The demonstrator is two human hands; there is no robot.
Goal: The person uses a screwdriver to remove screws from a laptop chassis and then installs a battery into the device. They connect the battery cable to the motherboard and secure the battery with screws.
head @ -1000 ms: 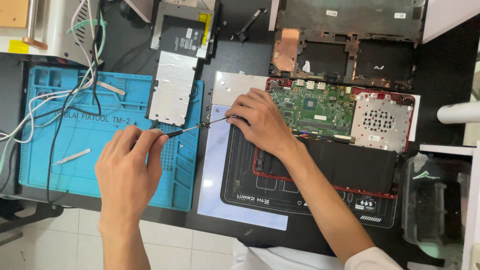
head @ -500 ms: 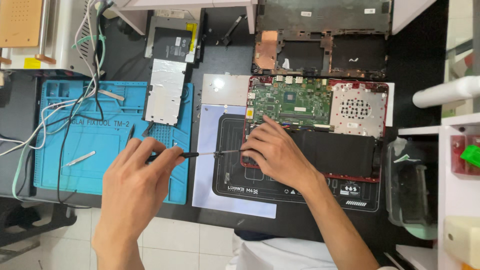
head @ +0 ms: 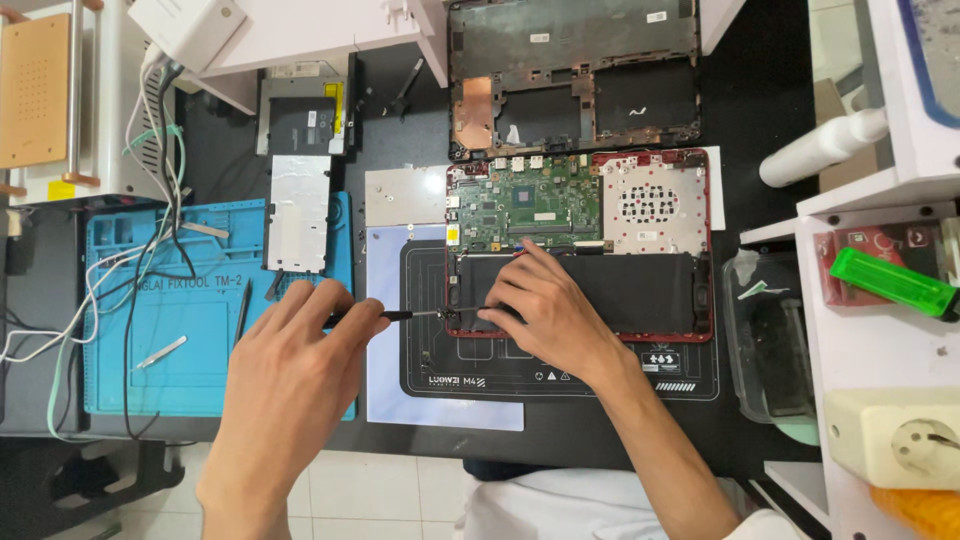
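opened laptop (head: 580,240) on mat (head: 560,370), silicone pad (head: 200,330) left

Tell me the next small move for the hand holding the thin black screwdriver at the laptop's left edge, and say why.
Probably press down lightly and start turning. The left hand holds the thin black screwdriver nearly level, its tip at the left edge of the opened red-framed laptop chassis, beside the long black battery. The right hand rests there, fingers steadying the tip. Whether it sits in a screw is too small to tell.

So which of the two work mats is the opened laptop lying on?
The black mat, under the opened laptop and right hand; the blue mat holds only small tools.
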